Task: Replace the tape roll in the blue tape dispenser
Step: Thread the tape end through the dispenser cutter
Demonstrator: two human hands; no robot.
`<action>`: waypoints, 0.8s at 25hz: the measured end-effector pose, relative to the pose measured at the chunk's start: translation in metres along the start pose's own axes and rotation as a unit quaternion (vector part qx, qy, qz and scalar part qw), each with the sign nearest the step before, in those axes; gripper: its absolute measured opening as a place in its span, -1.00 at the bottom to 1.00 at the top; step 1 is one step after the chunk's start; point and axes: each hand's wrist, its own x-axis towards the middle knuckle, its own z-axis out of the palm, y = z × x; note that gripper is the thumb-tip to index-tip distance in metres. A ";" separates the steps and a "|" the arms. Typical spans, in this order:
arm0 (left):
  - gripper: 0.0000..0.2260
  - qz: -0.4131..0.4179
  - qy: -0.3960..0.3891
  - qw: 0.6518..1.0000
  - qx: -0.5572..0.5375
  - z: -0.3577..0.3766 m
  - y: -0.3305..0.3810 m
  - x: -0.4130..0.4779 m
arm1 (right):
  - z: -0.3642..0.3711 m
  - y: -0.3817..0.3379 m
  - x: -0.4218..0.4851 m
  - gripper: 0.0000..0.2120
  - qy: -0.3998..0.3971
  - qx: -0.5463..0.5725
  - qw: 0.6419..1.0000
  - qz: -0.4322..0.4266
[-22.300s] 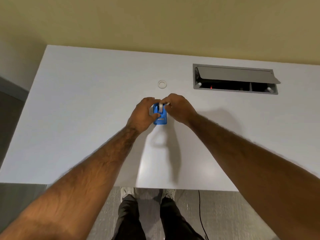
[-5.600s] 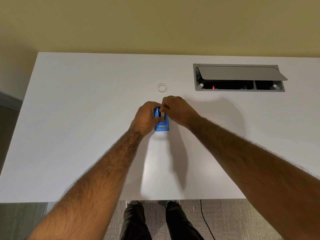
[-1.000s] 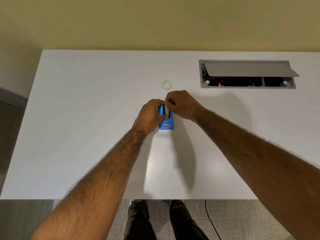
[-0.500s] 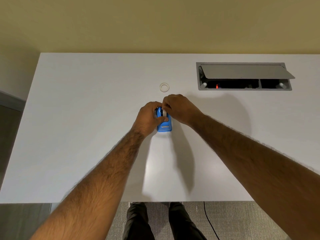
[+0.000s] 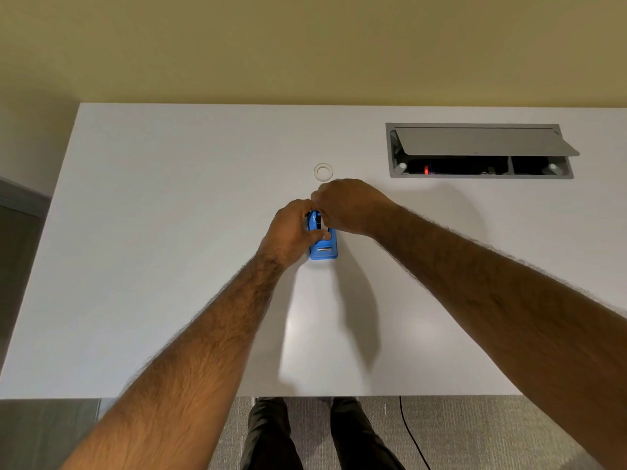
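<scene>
Blue tape dispenser point(image 5: 323, 250) standing near the middle of the white worktop point(image 5: 169, 266), only its near end uncovered. The left hand point(image 5: 291, 232) grips its side, thumb laid across the top. The right hand point(image 5: 349, 206) is curled over the far end, above the roll slot; what its fingers pinch there cannot be told. A pale ring point(image 5: 323, 172), probably the spent core, lies just beyond the hands, apart from them. Judged stage: old roll out, new one being seated or threaded; no tape visible at the cutter yet.
</scene>
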 end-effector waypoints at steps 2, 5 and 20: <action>-0.54 0.001 0.001 1.000 0.000 0.001 -0.001 0.000 | -0.001 -0.001 0.000 -0.92 -0.001 0.012 1.000 0.007; -0.54 0.012 0.001 1.000 0.002 0.003 -0.002 -0.001 | 0.001 -0.001 0.000 -0.93 0.012 0.038 0.999 0.037; -0.54 0.008 0.008 1.000 -0.003 0.002 -0.003 0.001 | 0.009 0.005 -0.006 -0.88 0.024 0.067 0.997 0.043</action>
